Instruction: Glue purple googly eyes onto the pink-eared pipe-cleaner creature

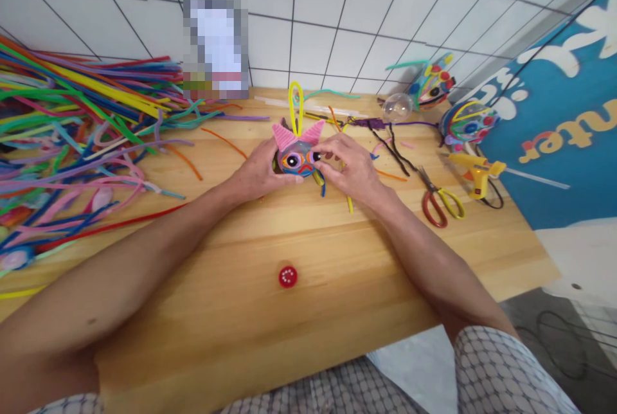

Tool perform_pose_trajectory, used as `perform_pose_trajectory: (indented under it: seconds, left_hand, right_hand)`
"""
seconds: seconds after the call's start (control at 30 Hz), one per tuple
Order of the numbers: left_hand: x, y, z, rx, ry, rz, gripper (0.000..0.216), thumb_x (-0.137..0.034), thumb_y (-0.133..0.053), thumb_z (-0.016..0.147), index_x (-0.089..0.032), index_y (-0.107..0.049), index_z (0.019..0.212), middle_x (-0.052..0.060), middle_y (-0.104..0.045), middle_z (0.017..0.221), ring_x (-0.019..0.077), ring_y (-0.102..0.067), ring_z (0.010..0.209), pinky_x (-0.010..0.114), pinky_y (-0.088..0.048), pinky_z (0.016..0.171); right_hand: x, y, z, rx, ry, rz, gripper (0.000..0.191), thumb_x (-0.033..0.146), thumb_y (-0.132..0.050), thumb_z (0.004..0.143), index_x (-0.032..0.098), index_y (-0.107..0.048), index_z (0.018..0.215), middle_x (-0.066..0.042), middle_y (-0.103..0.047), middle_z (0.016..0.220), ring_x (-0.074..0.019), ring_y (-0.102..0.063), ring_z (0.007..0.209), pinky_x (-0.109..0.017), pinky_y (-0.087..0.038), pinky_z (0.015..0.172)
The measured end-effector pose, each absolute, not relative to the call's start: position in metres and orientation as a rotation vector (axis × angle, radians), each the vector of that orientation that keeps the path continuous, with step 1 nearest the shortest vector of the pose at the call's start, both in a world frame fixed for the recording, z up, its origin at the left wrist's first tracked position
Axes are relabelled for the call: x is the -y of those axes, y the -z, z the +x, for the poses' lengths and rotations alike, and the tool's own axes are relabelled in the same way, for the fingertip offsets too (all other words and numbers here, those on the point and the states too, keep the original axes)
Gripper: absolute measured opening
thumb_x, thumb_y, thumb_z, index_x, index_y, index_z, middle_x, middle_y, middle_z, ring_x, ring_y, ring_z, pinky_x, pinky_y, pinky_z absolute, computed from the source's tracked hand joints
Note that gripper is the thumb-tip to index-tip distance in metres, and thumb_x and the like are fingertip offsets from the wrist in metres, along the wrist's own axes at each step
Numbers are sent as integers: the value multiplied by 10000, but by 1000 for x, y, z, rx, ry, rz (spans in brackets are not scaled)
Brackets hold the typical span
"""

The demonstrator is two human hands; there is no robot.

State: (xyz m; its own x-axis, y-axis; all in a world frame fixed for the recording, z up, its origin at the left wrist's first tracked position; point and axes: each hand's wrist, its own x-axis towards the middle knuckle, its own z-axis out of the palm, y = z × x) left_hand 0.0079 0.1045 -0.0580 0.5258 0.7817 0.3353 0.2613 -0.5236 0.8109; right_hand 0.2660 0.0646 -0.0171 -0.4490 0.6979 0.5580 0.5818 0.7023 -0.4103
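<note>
A small round pipe-cleaner ornament [295, 173] with pink pointed ears, ringed eyes and a yellow loop on top is held above the wooden table. My left hand [263, 170] grips it from the left side, thumb along its lower front. My right hand [351, 166] is at its right eye, thumb and forefinger closed on a small dark piece touching that eye; I cannot make out whether the piece is loose. Below lies a red round cap [288, 276] with several tiny white bits in it.
A heap of colourful pipe cleaners [96, 105] covers the left. At right lie scissors [438, 202] and a yellow glue gun [477, 173]. Two decorated balls [434, 87] and a clear ball [397, 107] sit at the back right, before a tiled wall [322, 9].
</note>
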Motion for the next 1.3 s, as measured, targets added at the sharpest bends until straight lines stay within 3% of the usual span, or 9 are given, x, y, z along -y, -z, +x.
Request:
perform_pose_trajectory:
  seconds: [0.5, 0.73, 0.93, 1.3]
  left_hand:
    - [-103, 56, 8, -840, -932, 2054, 748, -627, -920, 795, -200, -657, 1350, 129, -766, 1310, 341, -732, 1165, 488, -593, 1046]
    - [-104, 59, 7, -842, -925, 2060, 751, -637, -921, 796, -203, -654, 1348, 131, -754, 1323, 350, -723, 1175, 490, -579, 1047]
    - [-104, 58, 8, -822, -921, 2067, 750, -620, -919, 806, -198, -650, 1365, 134, -752, 1341, 346, -719, 1195, 484, -574, 1052]
    - [-104, 58, 8, -838, -923, 2071, 730, -595, -920, 806, -195, -648, 1353, 129, -754, 1320, 350, -719, 1174, 506, -580, 1054]
  right_hand:
    - [-65, 18, 264, 2178, -193, -976, 130, 323, -662, 1060, 263, -741, 1143, -71, -769, 1065, -254, -701, 989, -422, -568, 890]
    - [-65, 21, 262, 2160, -109, -932, 124, 273, -673, 1049, 238, -734, 1152, -29, -722, 928, -204, -666, 842, -358, -552, 804]
    - [-62, 20, 262, 2158, -112, -929, 198, 315, -705, 1021, 237, -707, 1203, -29, -726, 959, -200, -663, 843, -360, -554, 805]
    - [-61, 20, 258, 2157, -108, -949, 107, 253, -656, 1051, 219, -715, 1133, -36, -735, 965, -185, -664, 843, -342, -547, 809]
